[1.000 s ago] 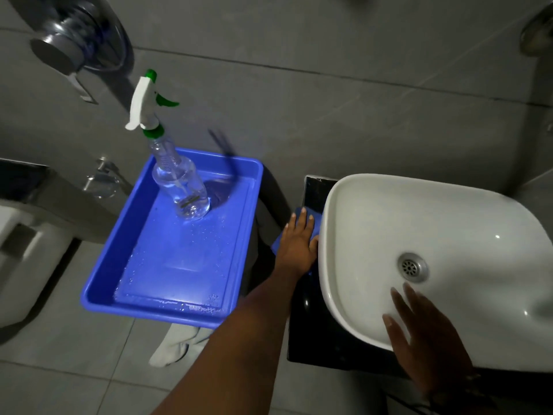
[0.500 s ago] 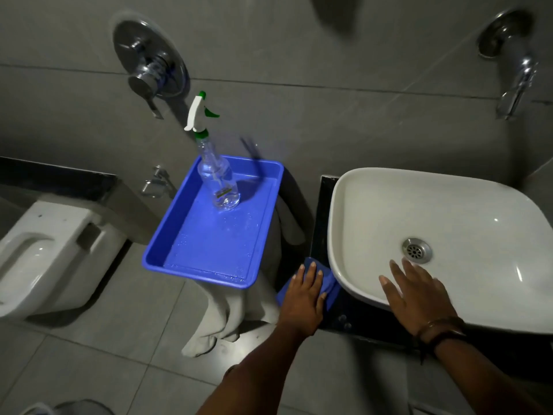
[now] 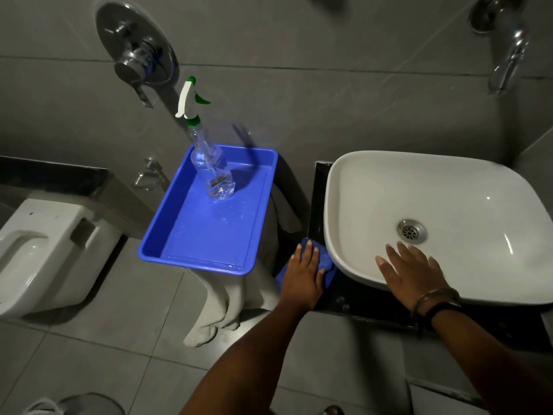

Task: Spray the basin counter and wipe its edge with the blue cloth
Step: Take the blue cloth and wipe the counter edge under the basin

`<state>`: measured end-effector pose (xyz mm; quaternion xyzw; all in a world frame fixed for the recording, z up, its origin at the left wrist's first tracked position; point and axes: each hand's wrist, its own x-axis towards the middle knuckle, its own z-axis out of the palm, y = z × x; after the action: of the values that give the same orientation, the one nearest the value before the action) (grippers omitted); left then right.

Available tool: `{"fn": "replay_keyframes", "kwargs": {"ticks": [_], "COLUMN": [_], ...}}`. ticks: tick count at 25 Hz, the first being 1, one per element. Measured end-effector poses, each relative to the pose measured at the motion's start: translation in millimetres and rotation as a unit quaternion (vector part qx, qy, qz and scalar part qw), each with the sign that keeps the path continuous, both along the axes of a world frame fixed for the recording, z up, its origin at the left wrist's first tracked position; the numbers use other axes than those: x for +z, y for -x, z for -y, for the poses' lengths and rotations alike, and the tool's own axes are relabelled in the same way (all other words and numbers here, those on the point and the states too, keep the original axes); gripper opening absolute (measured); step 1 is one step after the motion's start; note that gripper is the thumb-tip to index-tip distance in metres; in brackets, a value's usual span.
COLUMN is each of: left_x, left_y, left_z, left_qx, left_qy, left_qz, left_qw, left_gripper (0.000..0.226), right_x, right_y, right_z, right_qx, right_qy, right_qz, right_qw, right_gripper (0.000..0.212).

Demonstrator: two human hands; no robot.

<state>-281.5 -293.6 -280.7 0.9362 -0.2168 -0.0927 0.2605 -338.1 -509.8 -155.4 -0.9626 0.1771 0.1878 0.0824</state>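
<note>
Left hand (image 3: pixel 302 277) flat on blue cloth (image 3: pixel 324 262); right hand (image 3: pixel 414 274) fingers spread on basin (image 3: pixel 449 187).

Single head-worn wide-angle view, looking steeply down and forward from above at a grey tiled wall (image 3: pixel 329 100). The white ceramic basin (image 3: pixel 449 190) lies near, lower right; grey floor tiles (image 3: pixel 104 354) fill the lower left.

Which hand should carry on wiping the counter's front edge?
Left. The left hand lies flat on the blue cloth at the black counter's near-left corner. The right hand rests cloth-free on the basin's front rim.
</note>
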Motion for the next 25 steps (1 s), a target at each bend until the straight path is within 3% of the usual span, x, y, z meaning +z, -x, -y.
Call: {"fn": "replay_keyframes", "kwargs": {"ticks": [8,11,17,21,25], "left_x": [-2,-5,-20,-21,-12], "left_y": [-123,-171,-239,-248,-206], "left_z": [42,62,92,95,76], "left_qx": [0.002,0.006,-0.038,-0.03,-0.02], "left_qy": [-0.012,-0.047,-0.086,-0.095,-0.094], "left_qz": [-0.03,-0.038,-0.027,-0.023,-0.035], "left_qw": [0.999,0.998,0.995,0.995,0.995], "left_gripper": [0.064,0.06,0.066,0.065,0.069], "right_x": [-7,-11,-13,-13,-12], "right_y": [1,3,6,6,7], "right_z": [1,-1,0,3,-1], "right_qx": [-0.011,0.013,-0.011,-0.017,-0.024], "right_qy": [0.016,0.041,0.053,0.046,0.031], "right_qz": [-0.003,0.075,0.093,0.103,0.104], "right_qw": [1.0,0.996,0.994,0.993,0.994], "right_gripper": [0.057,0.061,0.063,0.06,0.063]}}
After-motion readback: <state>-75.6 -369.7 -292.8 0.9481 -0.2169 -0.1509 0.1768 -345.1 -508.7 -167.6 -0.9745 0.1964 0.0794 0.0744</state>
